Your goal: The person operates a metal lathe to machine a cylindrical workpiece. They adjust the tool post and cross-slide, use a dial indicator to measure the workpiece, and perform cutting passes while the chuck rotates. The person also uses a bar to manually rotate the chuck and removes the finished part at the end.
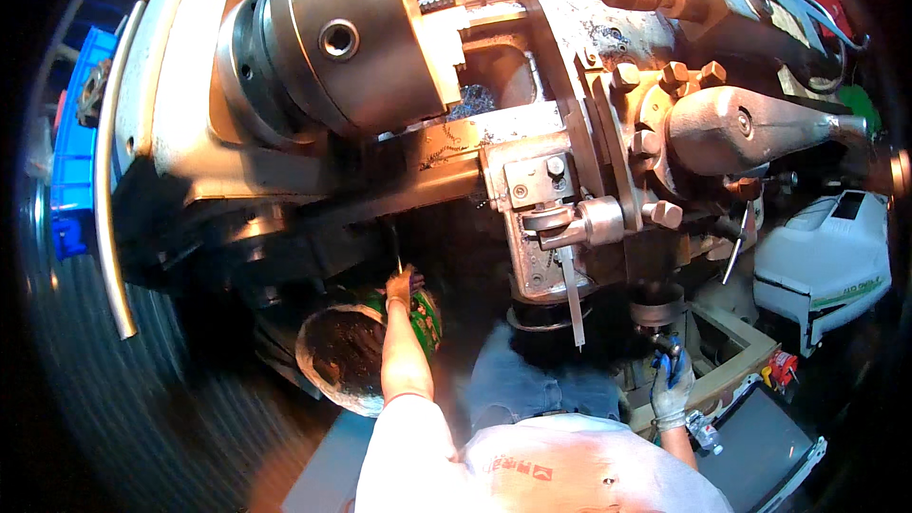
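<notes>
My bare left hand is closed round a thin upright rod below the machine bed, above a dirty bucket and a green, mottled object. My right hand, in a white and blue glove, grips a dark metal handle under a round handwheel at the lower right. Above and between my hands is a metal slide with a roller fitting and a flat bar hanging from it.
A large chuck and a tool turret fill the upper view. A blue crate and long pipe stand left. A white machine housing, a metal frame and a dark tray lie at right.
</notes>
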Available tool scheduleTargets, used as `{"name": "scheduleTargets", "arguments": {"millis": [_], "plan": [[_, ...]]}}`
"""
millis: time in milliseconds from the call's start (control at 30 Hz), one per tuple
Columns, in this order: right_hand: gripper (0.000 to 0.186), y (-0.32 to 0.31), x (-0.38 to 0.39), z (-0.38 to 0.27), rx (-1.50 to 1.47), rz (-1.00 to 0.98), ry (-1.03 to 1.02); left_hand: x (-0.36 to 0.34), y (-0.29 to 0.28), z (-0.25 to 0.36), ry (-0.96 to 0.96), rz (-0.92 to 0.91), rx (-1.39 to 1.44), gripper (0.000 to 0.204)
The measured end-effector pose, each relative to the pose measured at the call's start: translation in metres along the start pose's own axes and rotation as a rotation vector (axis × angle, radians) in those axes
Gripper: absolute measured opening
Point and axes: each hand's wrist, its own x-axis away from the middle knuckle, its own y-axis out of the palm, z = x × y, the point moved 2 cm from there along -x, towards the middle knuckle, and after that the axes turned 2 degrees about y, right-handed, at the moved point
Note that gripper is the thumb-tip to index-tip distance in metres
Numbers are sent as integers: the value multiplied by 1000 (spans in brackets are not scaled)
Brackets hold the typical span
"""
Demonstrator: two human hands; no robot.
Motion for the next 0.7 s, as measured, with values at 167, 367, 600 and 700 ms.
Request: {"name": "scheduleTargets", "arguments": {"millis": [167,367,600,700], "plan": [[37,-2,-2,-12,54,51,-44,46,-35,12,-62,-148,-213,39],[32,3,2,-10,-26,117,-20,125,-38,108,-117,-286,231,27],[27,1,-1,-16,-13,178,-91,125,-32,124,-118,-155,180,23],[26,-2,-2,-21,13,172,-95,124,-29,125,-113,-143,170,22]]}}
